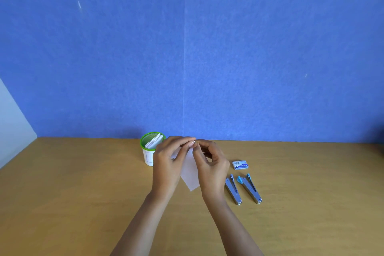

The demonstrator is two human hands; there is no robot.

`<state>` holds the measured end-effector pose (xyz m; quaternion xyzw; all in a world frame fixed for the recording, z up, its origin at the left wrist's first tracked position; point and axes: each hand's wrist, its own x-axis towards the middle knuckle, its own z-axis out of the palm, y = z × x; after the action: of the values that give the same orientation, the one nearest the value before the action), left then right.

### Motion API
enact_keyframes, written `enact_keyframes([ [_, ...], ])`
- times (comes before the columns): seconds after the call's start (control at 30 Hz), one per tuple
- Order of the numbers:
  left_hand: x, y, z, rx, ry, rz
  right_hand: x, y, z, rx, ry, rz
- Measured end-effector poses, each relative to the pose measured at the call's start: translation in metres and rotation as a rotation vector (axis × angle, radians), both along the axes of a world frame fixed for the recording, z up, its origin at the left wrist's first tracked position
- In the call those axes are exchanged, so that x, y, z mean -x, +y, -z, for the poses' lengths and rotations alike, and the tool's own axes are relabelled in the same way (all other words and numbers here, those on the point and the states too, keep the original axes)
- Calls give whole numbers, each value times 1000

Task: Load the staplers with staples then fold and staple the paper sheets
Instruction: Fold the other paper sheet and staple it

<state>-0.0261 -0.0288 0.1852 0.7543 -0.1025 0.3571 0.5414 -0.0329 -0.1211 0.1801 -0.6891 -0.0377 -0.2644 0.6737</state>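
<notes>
A white paper sheet (190, 174) hangs above the wooden table (83, 193), held at its top edge by both hands. My left hand (168, 164) pinches the top from the left and my right hand (212, 164) pinches it from the right, fingertips meeting. Much of the sheet is hidden behind my hands. Two blue-and-grey staplers (233, 190) (250, 189) lie side by side on the table, right of my right hand. A small staple box (240, 165) lies just beyond them.
A green-rimmed white cup (148, 151) holding several folded white papers (154, 141) stands behind my left hand. A blue wall rises behind the table. A white panel (12, 129) borders the far left.
</notes>
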Motion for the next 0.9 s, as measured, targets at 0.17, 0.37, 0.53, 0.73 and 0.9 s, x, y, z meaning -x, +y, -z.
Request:
enact_keyframes([
  [0.17,0,0,1,-29,-90,-82,0,1,-1,19,23,-33],
  [0.37,3,-5,6,0,-22,-41,0,2,0,52,50,-2],
  [0.53,4,-6,2,123,64,6,-2,1,2,155,-89,79],
  [0.73,8,-12,-4,253,97,-3,-4,1,0,174,-84,92],
  [0.9,8,-14,-6,263,62,-55,-4,1,1,196,20,130],
])
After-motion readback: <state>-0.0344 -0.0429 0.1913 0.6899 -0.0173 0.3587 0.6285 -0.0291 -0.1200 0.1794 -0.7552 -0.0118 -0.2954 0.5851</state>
